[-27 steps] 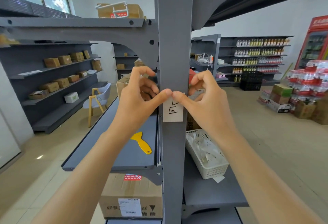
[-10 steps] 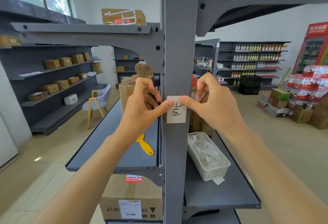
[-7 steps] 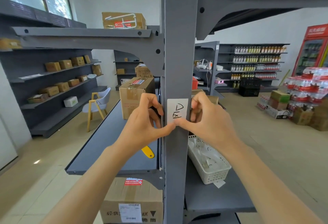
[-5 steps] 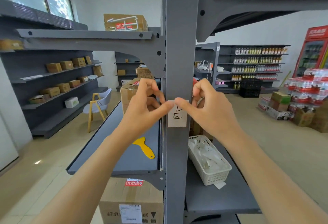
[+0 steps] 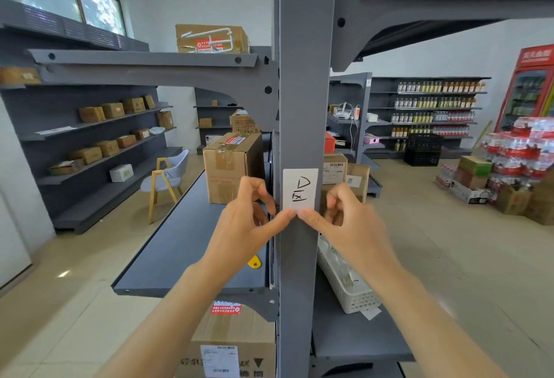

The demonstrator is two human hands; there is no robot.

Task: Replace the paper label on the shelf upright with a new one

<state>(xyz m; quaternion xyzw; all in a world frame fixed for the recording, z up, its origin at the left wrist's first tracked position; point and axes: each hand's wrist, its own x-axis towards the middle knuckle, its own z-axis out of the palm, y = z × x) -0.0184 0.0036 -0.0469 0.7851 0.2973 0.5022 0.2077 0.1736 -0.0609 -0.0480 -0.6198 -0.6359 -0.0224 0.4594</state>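
A white paper label (image 5: 300, 188) with black handwriting is sitting flat on the front face of the grey shelf upright (image 5: 305, 77), about in the middle of its height in the view. Both hands are working at the bottom edge of this label.

The left hand (image 5: 242, 227) is reaching in from the left side. Its thumb is stretching out to the right and the tip is pressing on the lower left corner of the label. The other fingers (image 5: 254, 188) are curling loosely beside the upright, not gripping anything that I can see.

The right hand (image 5: 350, 224) is doing the mirror of this. Its thumb is pointing to the left and pressing on the lower edge of the label, so the two thumb tips are almost touching each other. Its other fingers (image 5: 335, 197) are bending inward at the right side of the upright. Neither hand is pinching the paper; they are only pushing it against the metal.

Behind the left hand, a yellow scraper (image 5: 254, 261) is lying on the grey shelf board (image 5: 180, 245), mostly hidden. A cardboard box (image 5: 232, 164) is standing further back on the same board. To the right of the upright, a white plastic basket (image 5: 347, 284) is resting on the other shelf, partly hidden by the right forearm.
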